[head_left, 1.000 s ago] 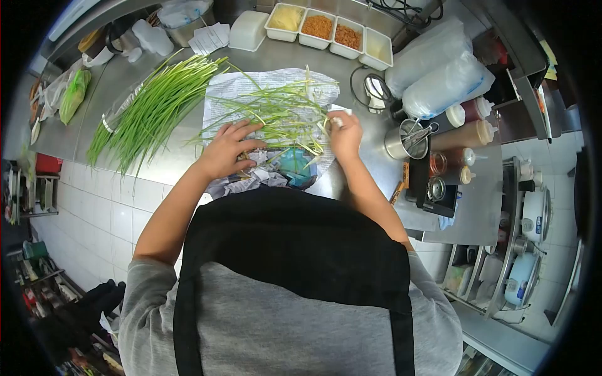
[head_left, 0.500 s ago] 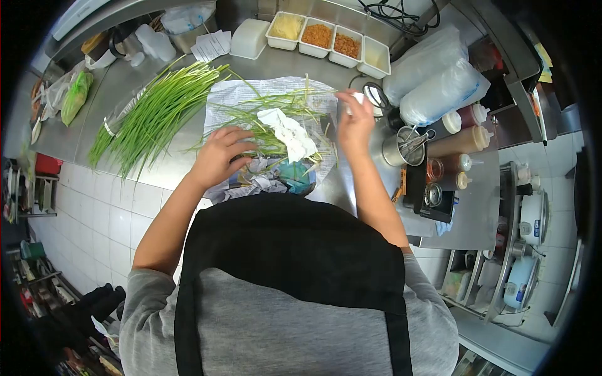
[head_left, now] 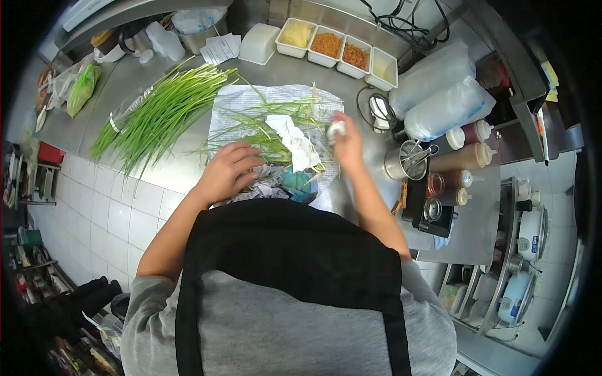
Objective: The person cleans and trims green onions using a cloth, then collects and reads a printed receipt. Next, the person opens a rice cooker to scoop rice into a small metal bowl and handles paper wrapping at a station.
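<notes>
Loose green stalks (head_left: 251,128) lie over a printed paper sheet (head_left: 229,103), with a crumpled white tissue (head_left: 293,143) on top of them. At the left edge of the stalks is my left hand (head_left: 231,170), fingers spread and resting by the crumpled paper (head_left: 266,188). My right hand (head_left: 347,143), beside the sheet's right edge, has its fingers closed round a small white wad (head_left: 336,130). A thick bunch of long green stalks (head_left: 157,116) lies to the left, partly in a clear wrapper with a white band.
White tubs (head_left: 326,45) of yellow and orange food line the back. Plastic bags (head_left: 445,109), a metal pot with utensils (head_left: 401,164), sauce bottles (head_left: 470,156) and a black tray (head_left: 417,203) stand at the right. A green bag (head_left: 83,89) lies far left.
A white tissue has come to lie on the loose stalks. My right hand moved up and right, then back down toward the sheet. My left hand stayed near the stalks.
</notes>
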{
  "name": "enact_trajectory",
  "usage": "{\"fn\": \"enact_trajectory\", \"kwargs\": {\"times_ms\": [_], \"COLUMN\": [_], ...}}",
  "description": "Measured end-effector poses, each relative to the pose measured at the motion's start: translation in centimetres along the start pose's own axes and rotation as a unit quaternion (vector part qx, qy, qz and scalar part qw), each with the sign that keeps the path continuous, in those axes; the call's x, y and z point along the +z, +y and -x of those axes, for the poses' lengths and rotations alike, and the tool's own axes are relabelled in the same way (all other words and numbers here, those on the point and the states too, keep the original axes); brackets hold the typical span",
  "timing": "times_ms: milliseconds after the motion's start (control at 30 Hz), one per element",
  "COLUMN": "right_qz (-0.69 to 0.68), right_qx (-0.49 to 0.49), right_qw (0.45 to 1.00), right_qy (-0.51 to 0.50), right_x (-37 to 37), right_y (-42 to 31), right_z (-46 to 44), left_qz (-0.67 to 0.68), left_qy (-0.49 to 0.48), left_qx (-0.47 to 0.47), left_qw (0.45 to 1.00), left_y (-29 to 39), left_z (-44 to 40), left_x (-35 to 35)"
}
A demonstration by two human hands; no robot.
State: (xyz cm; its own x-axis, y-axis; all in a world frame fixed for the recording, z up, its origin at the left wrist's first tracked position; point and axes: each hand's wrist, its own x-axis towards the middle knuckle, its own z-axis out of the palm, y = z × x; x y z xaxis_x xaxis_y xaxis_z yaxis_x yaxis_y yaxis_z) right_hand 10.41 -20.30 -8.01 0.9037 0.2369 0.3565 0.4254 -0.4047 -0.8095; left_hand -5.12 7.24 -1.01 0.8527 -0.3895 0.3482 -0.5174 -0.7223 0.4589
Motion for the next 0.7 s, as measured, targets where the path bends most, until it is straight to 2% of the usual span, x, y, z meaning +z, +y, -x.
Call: {"fn": "enact_trajectory", "kwargs": {"times_ms": [33, 100, 167, 267, 367, 400, 500, 533, 567, 633, 700], "right_qz": [-0.033, -0.048, -0.001, 0.164, 0.236, 0.221, -0.013, -0.014, 0.072, 0.234, 0.251], "right_qx": [-0.001, 0.008, -0.144, -0.058, -0.070, -0.051, 0.124, 0.135, 0.037, -0.160, -0.139], "right_qw": [0.999, 0.988, 0.981, 0.984, 0.967, 0.971, 0.989, 0.988, 0.993, 0.952, 0.953], "right_qy": [-0.027, -0.145, -0.133, -0.021, -0.063, -0.070, -0.084, -0.069, -0.087, -0.115, -0.099], "right_x": [0.3, 0.7, 0.3, -3.2, -4.6, -4.7, -5.1, -5.3, -4.8, -3.1, -2.6], "right_y": [-5.9, -10.9, -9.8, -7.6, -4.4, -3.3, -0.6, -2.0, -1.9, -2.2, -1.5], "right_z": [1.3, 3.6, 4.4, 5.9, 8.0, 8.0, 4.4, 3.1, 2.3, 1.4, 2.6], "left_qz": [0.002, 0.009, 0.004, -0.012, -0.021, -0.032, -0.048, -0.040, -0.031, -0.023, -0.017], "left_qy": [0.005, 0.009, 0.017, 0.020, 0.029, 0.032, 0.034, 0.042, 0.048, 0.065, 0.066], "left_qx": [-0.008, -0.023, -0.015, -0.038, -0.046, -0.036, -0.033, -0.047, -0.061, -0.105, -0.125], "left_qw": [1.000, 1.000, 1.000, 0.999, 0.998, 0.998, 0.998, 0.997, 0.997, 0.992, 0.990], "left_y": [0.0, 0.3, 0.4, 1.5, 2.5, 2.4, 1.4, 0.8, 0.3, 0.5, 0.7], "left_z": [0.4, 1.5, 2.8, 5.2, 6.9, 7.1, 7.7, 7.9, 8.3, 8.4, 8.9], "left_x": [-0.2, -0.7, -1.6, -3.1, -1.9, -0.7, 1.2, 1.5, 1.7, 0.7, 0.2]}}
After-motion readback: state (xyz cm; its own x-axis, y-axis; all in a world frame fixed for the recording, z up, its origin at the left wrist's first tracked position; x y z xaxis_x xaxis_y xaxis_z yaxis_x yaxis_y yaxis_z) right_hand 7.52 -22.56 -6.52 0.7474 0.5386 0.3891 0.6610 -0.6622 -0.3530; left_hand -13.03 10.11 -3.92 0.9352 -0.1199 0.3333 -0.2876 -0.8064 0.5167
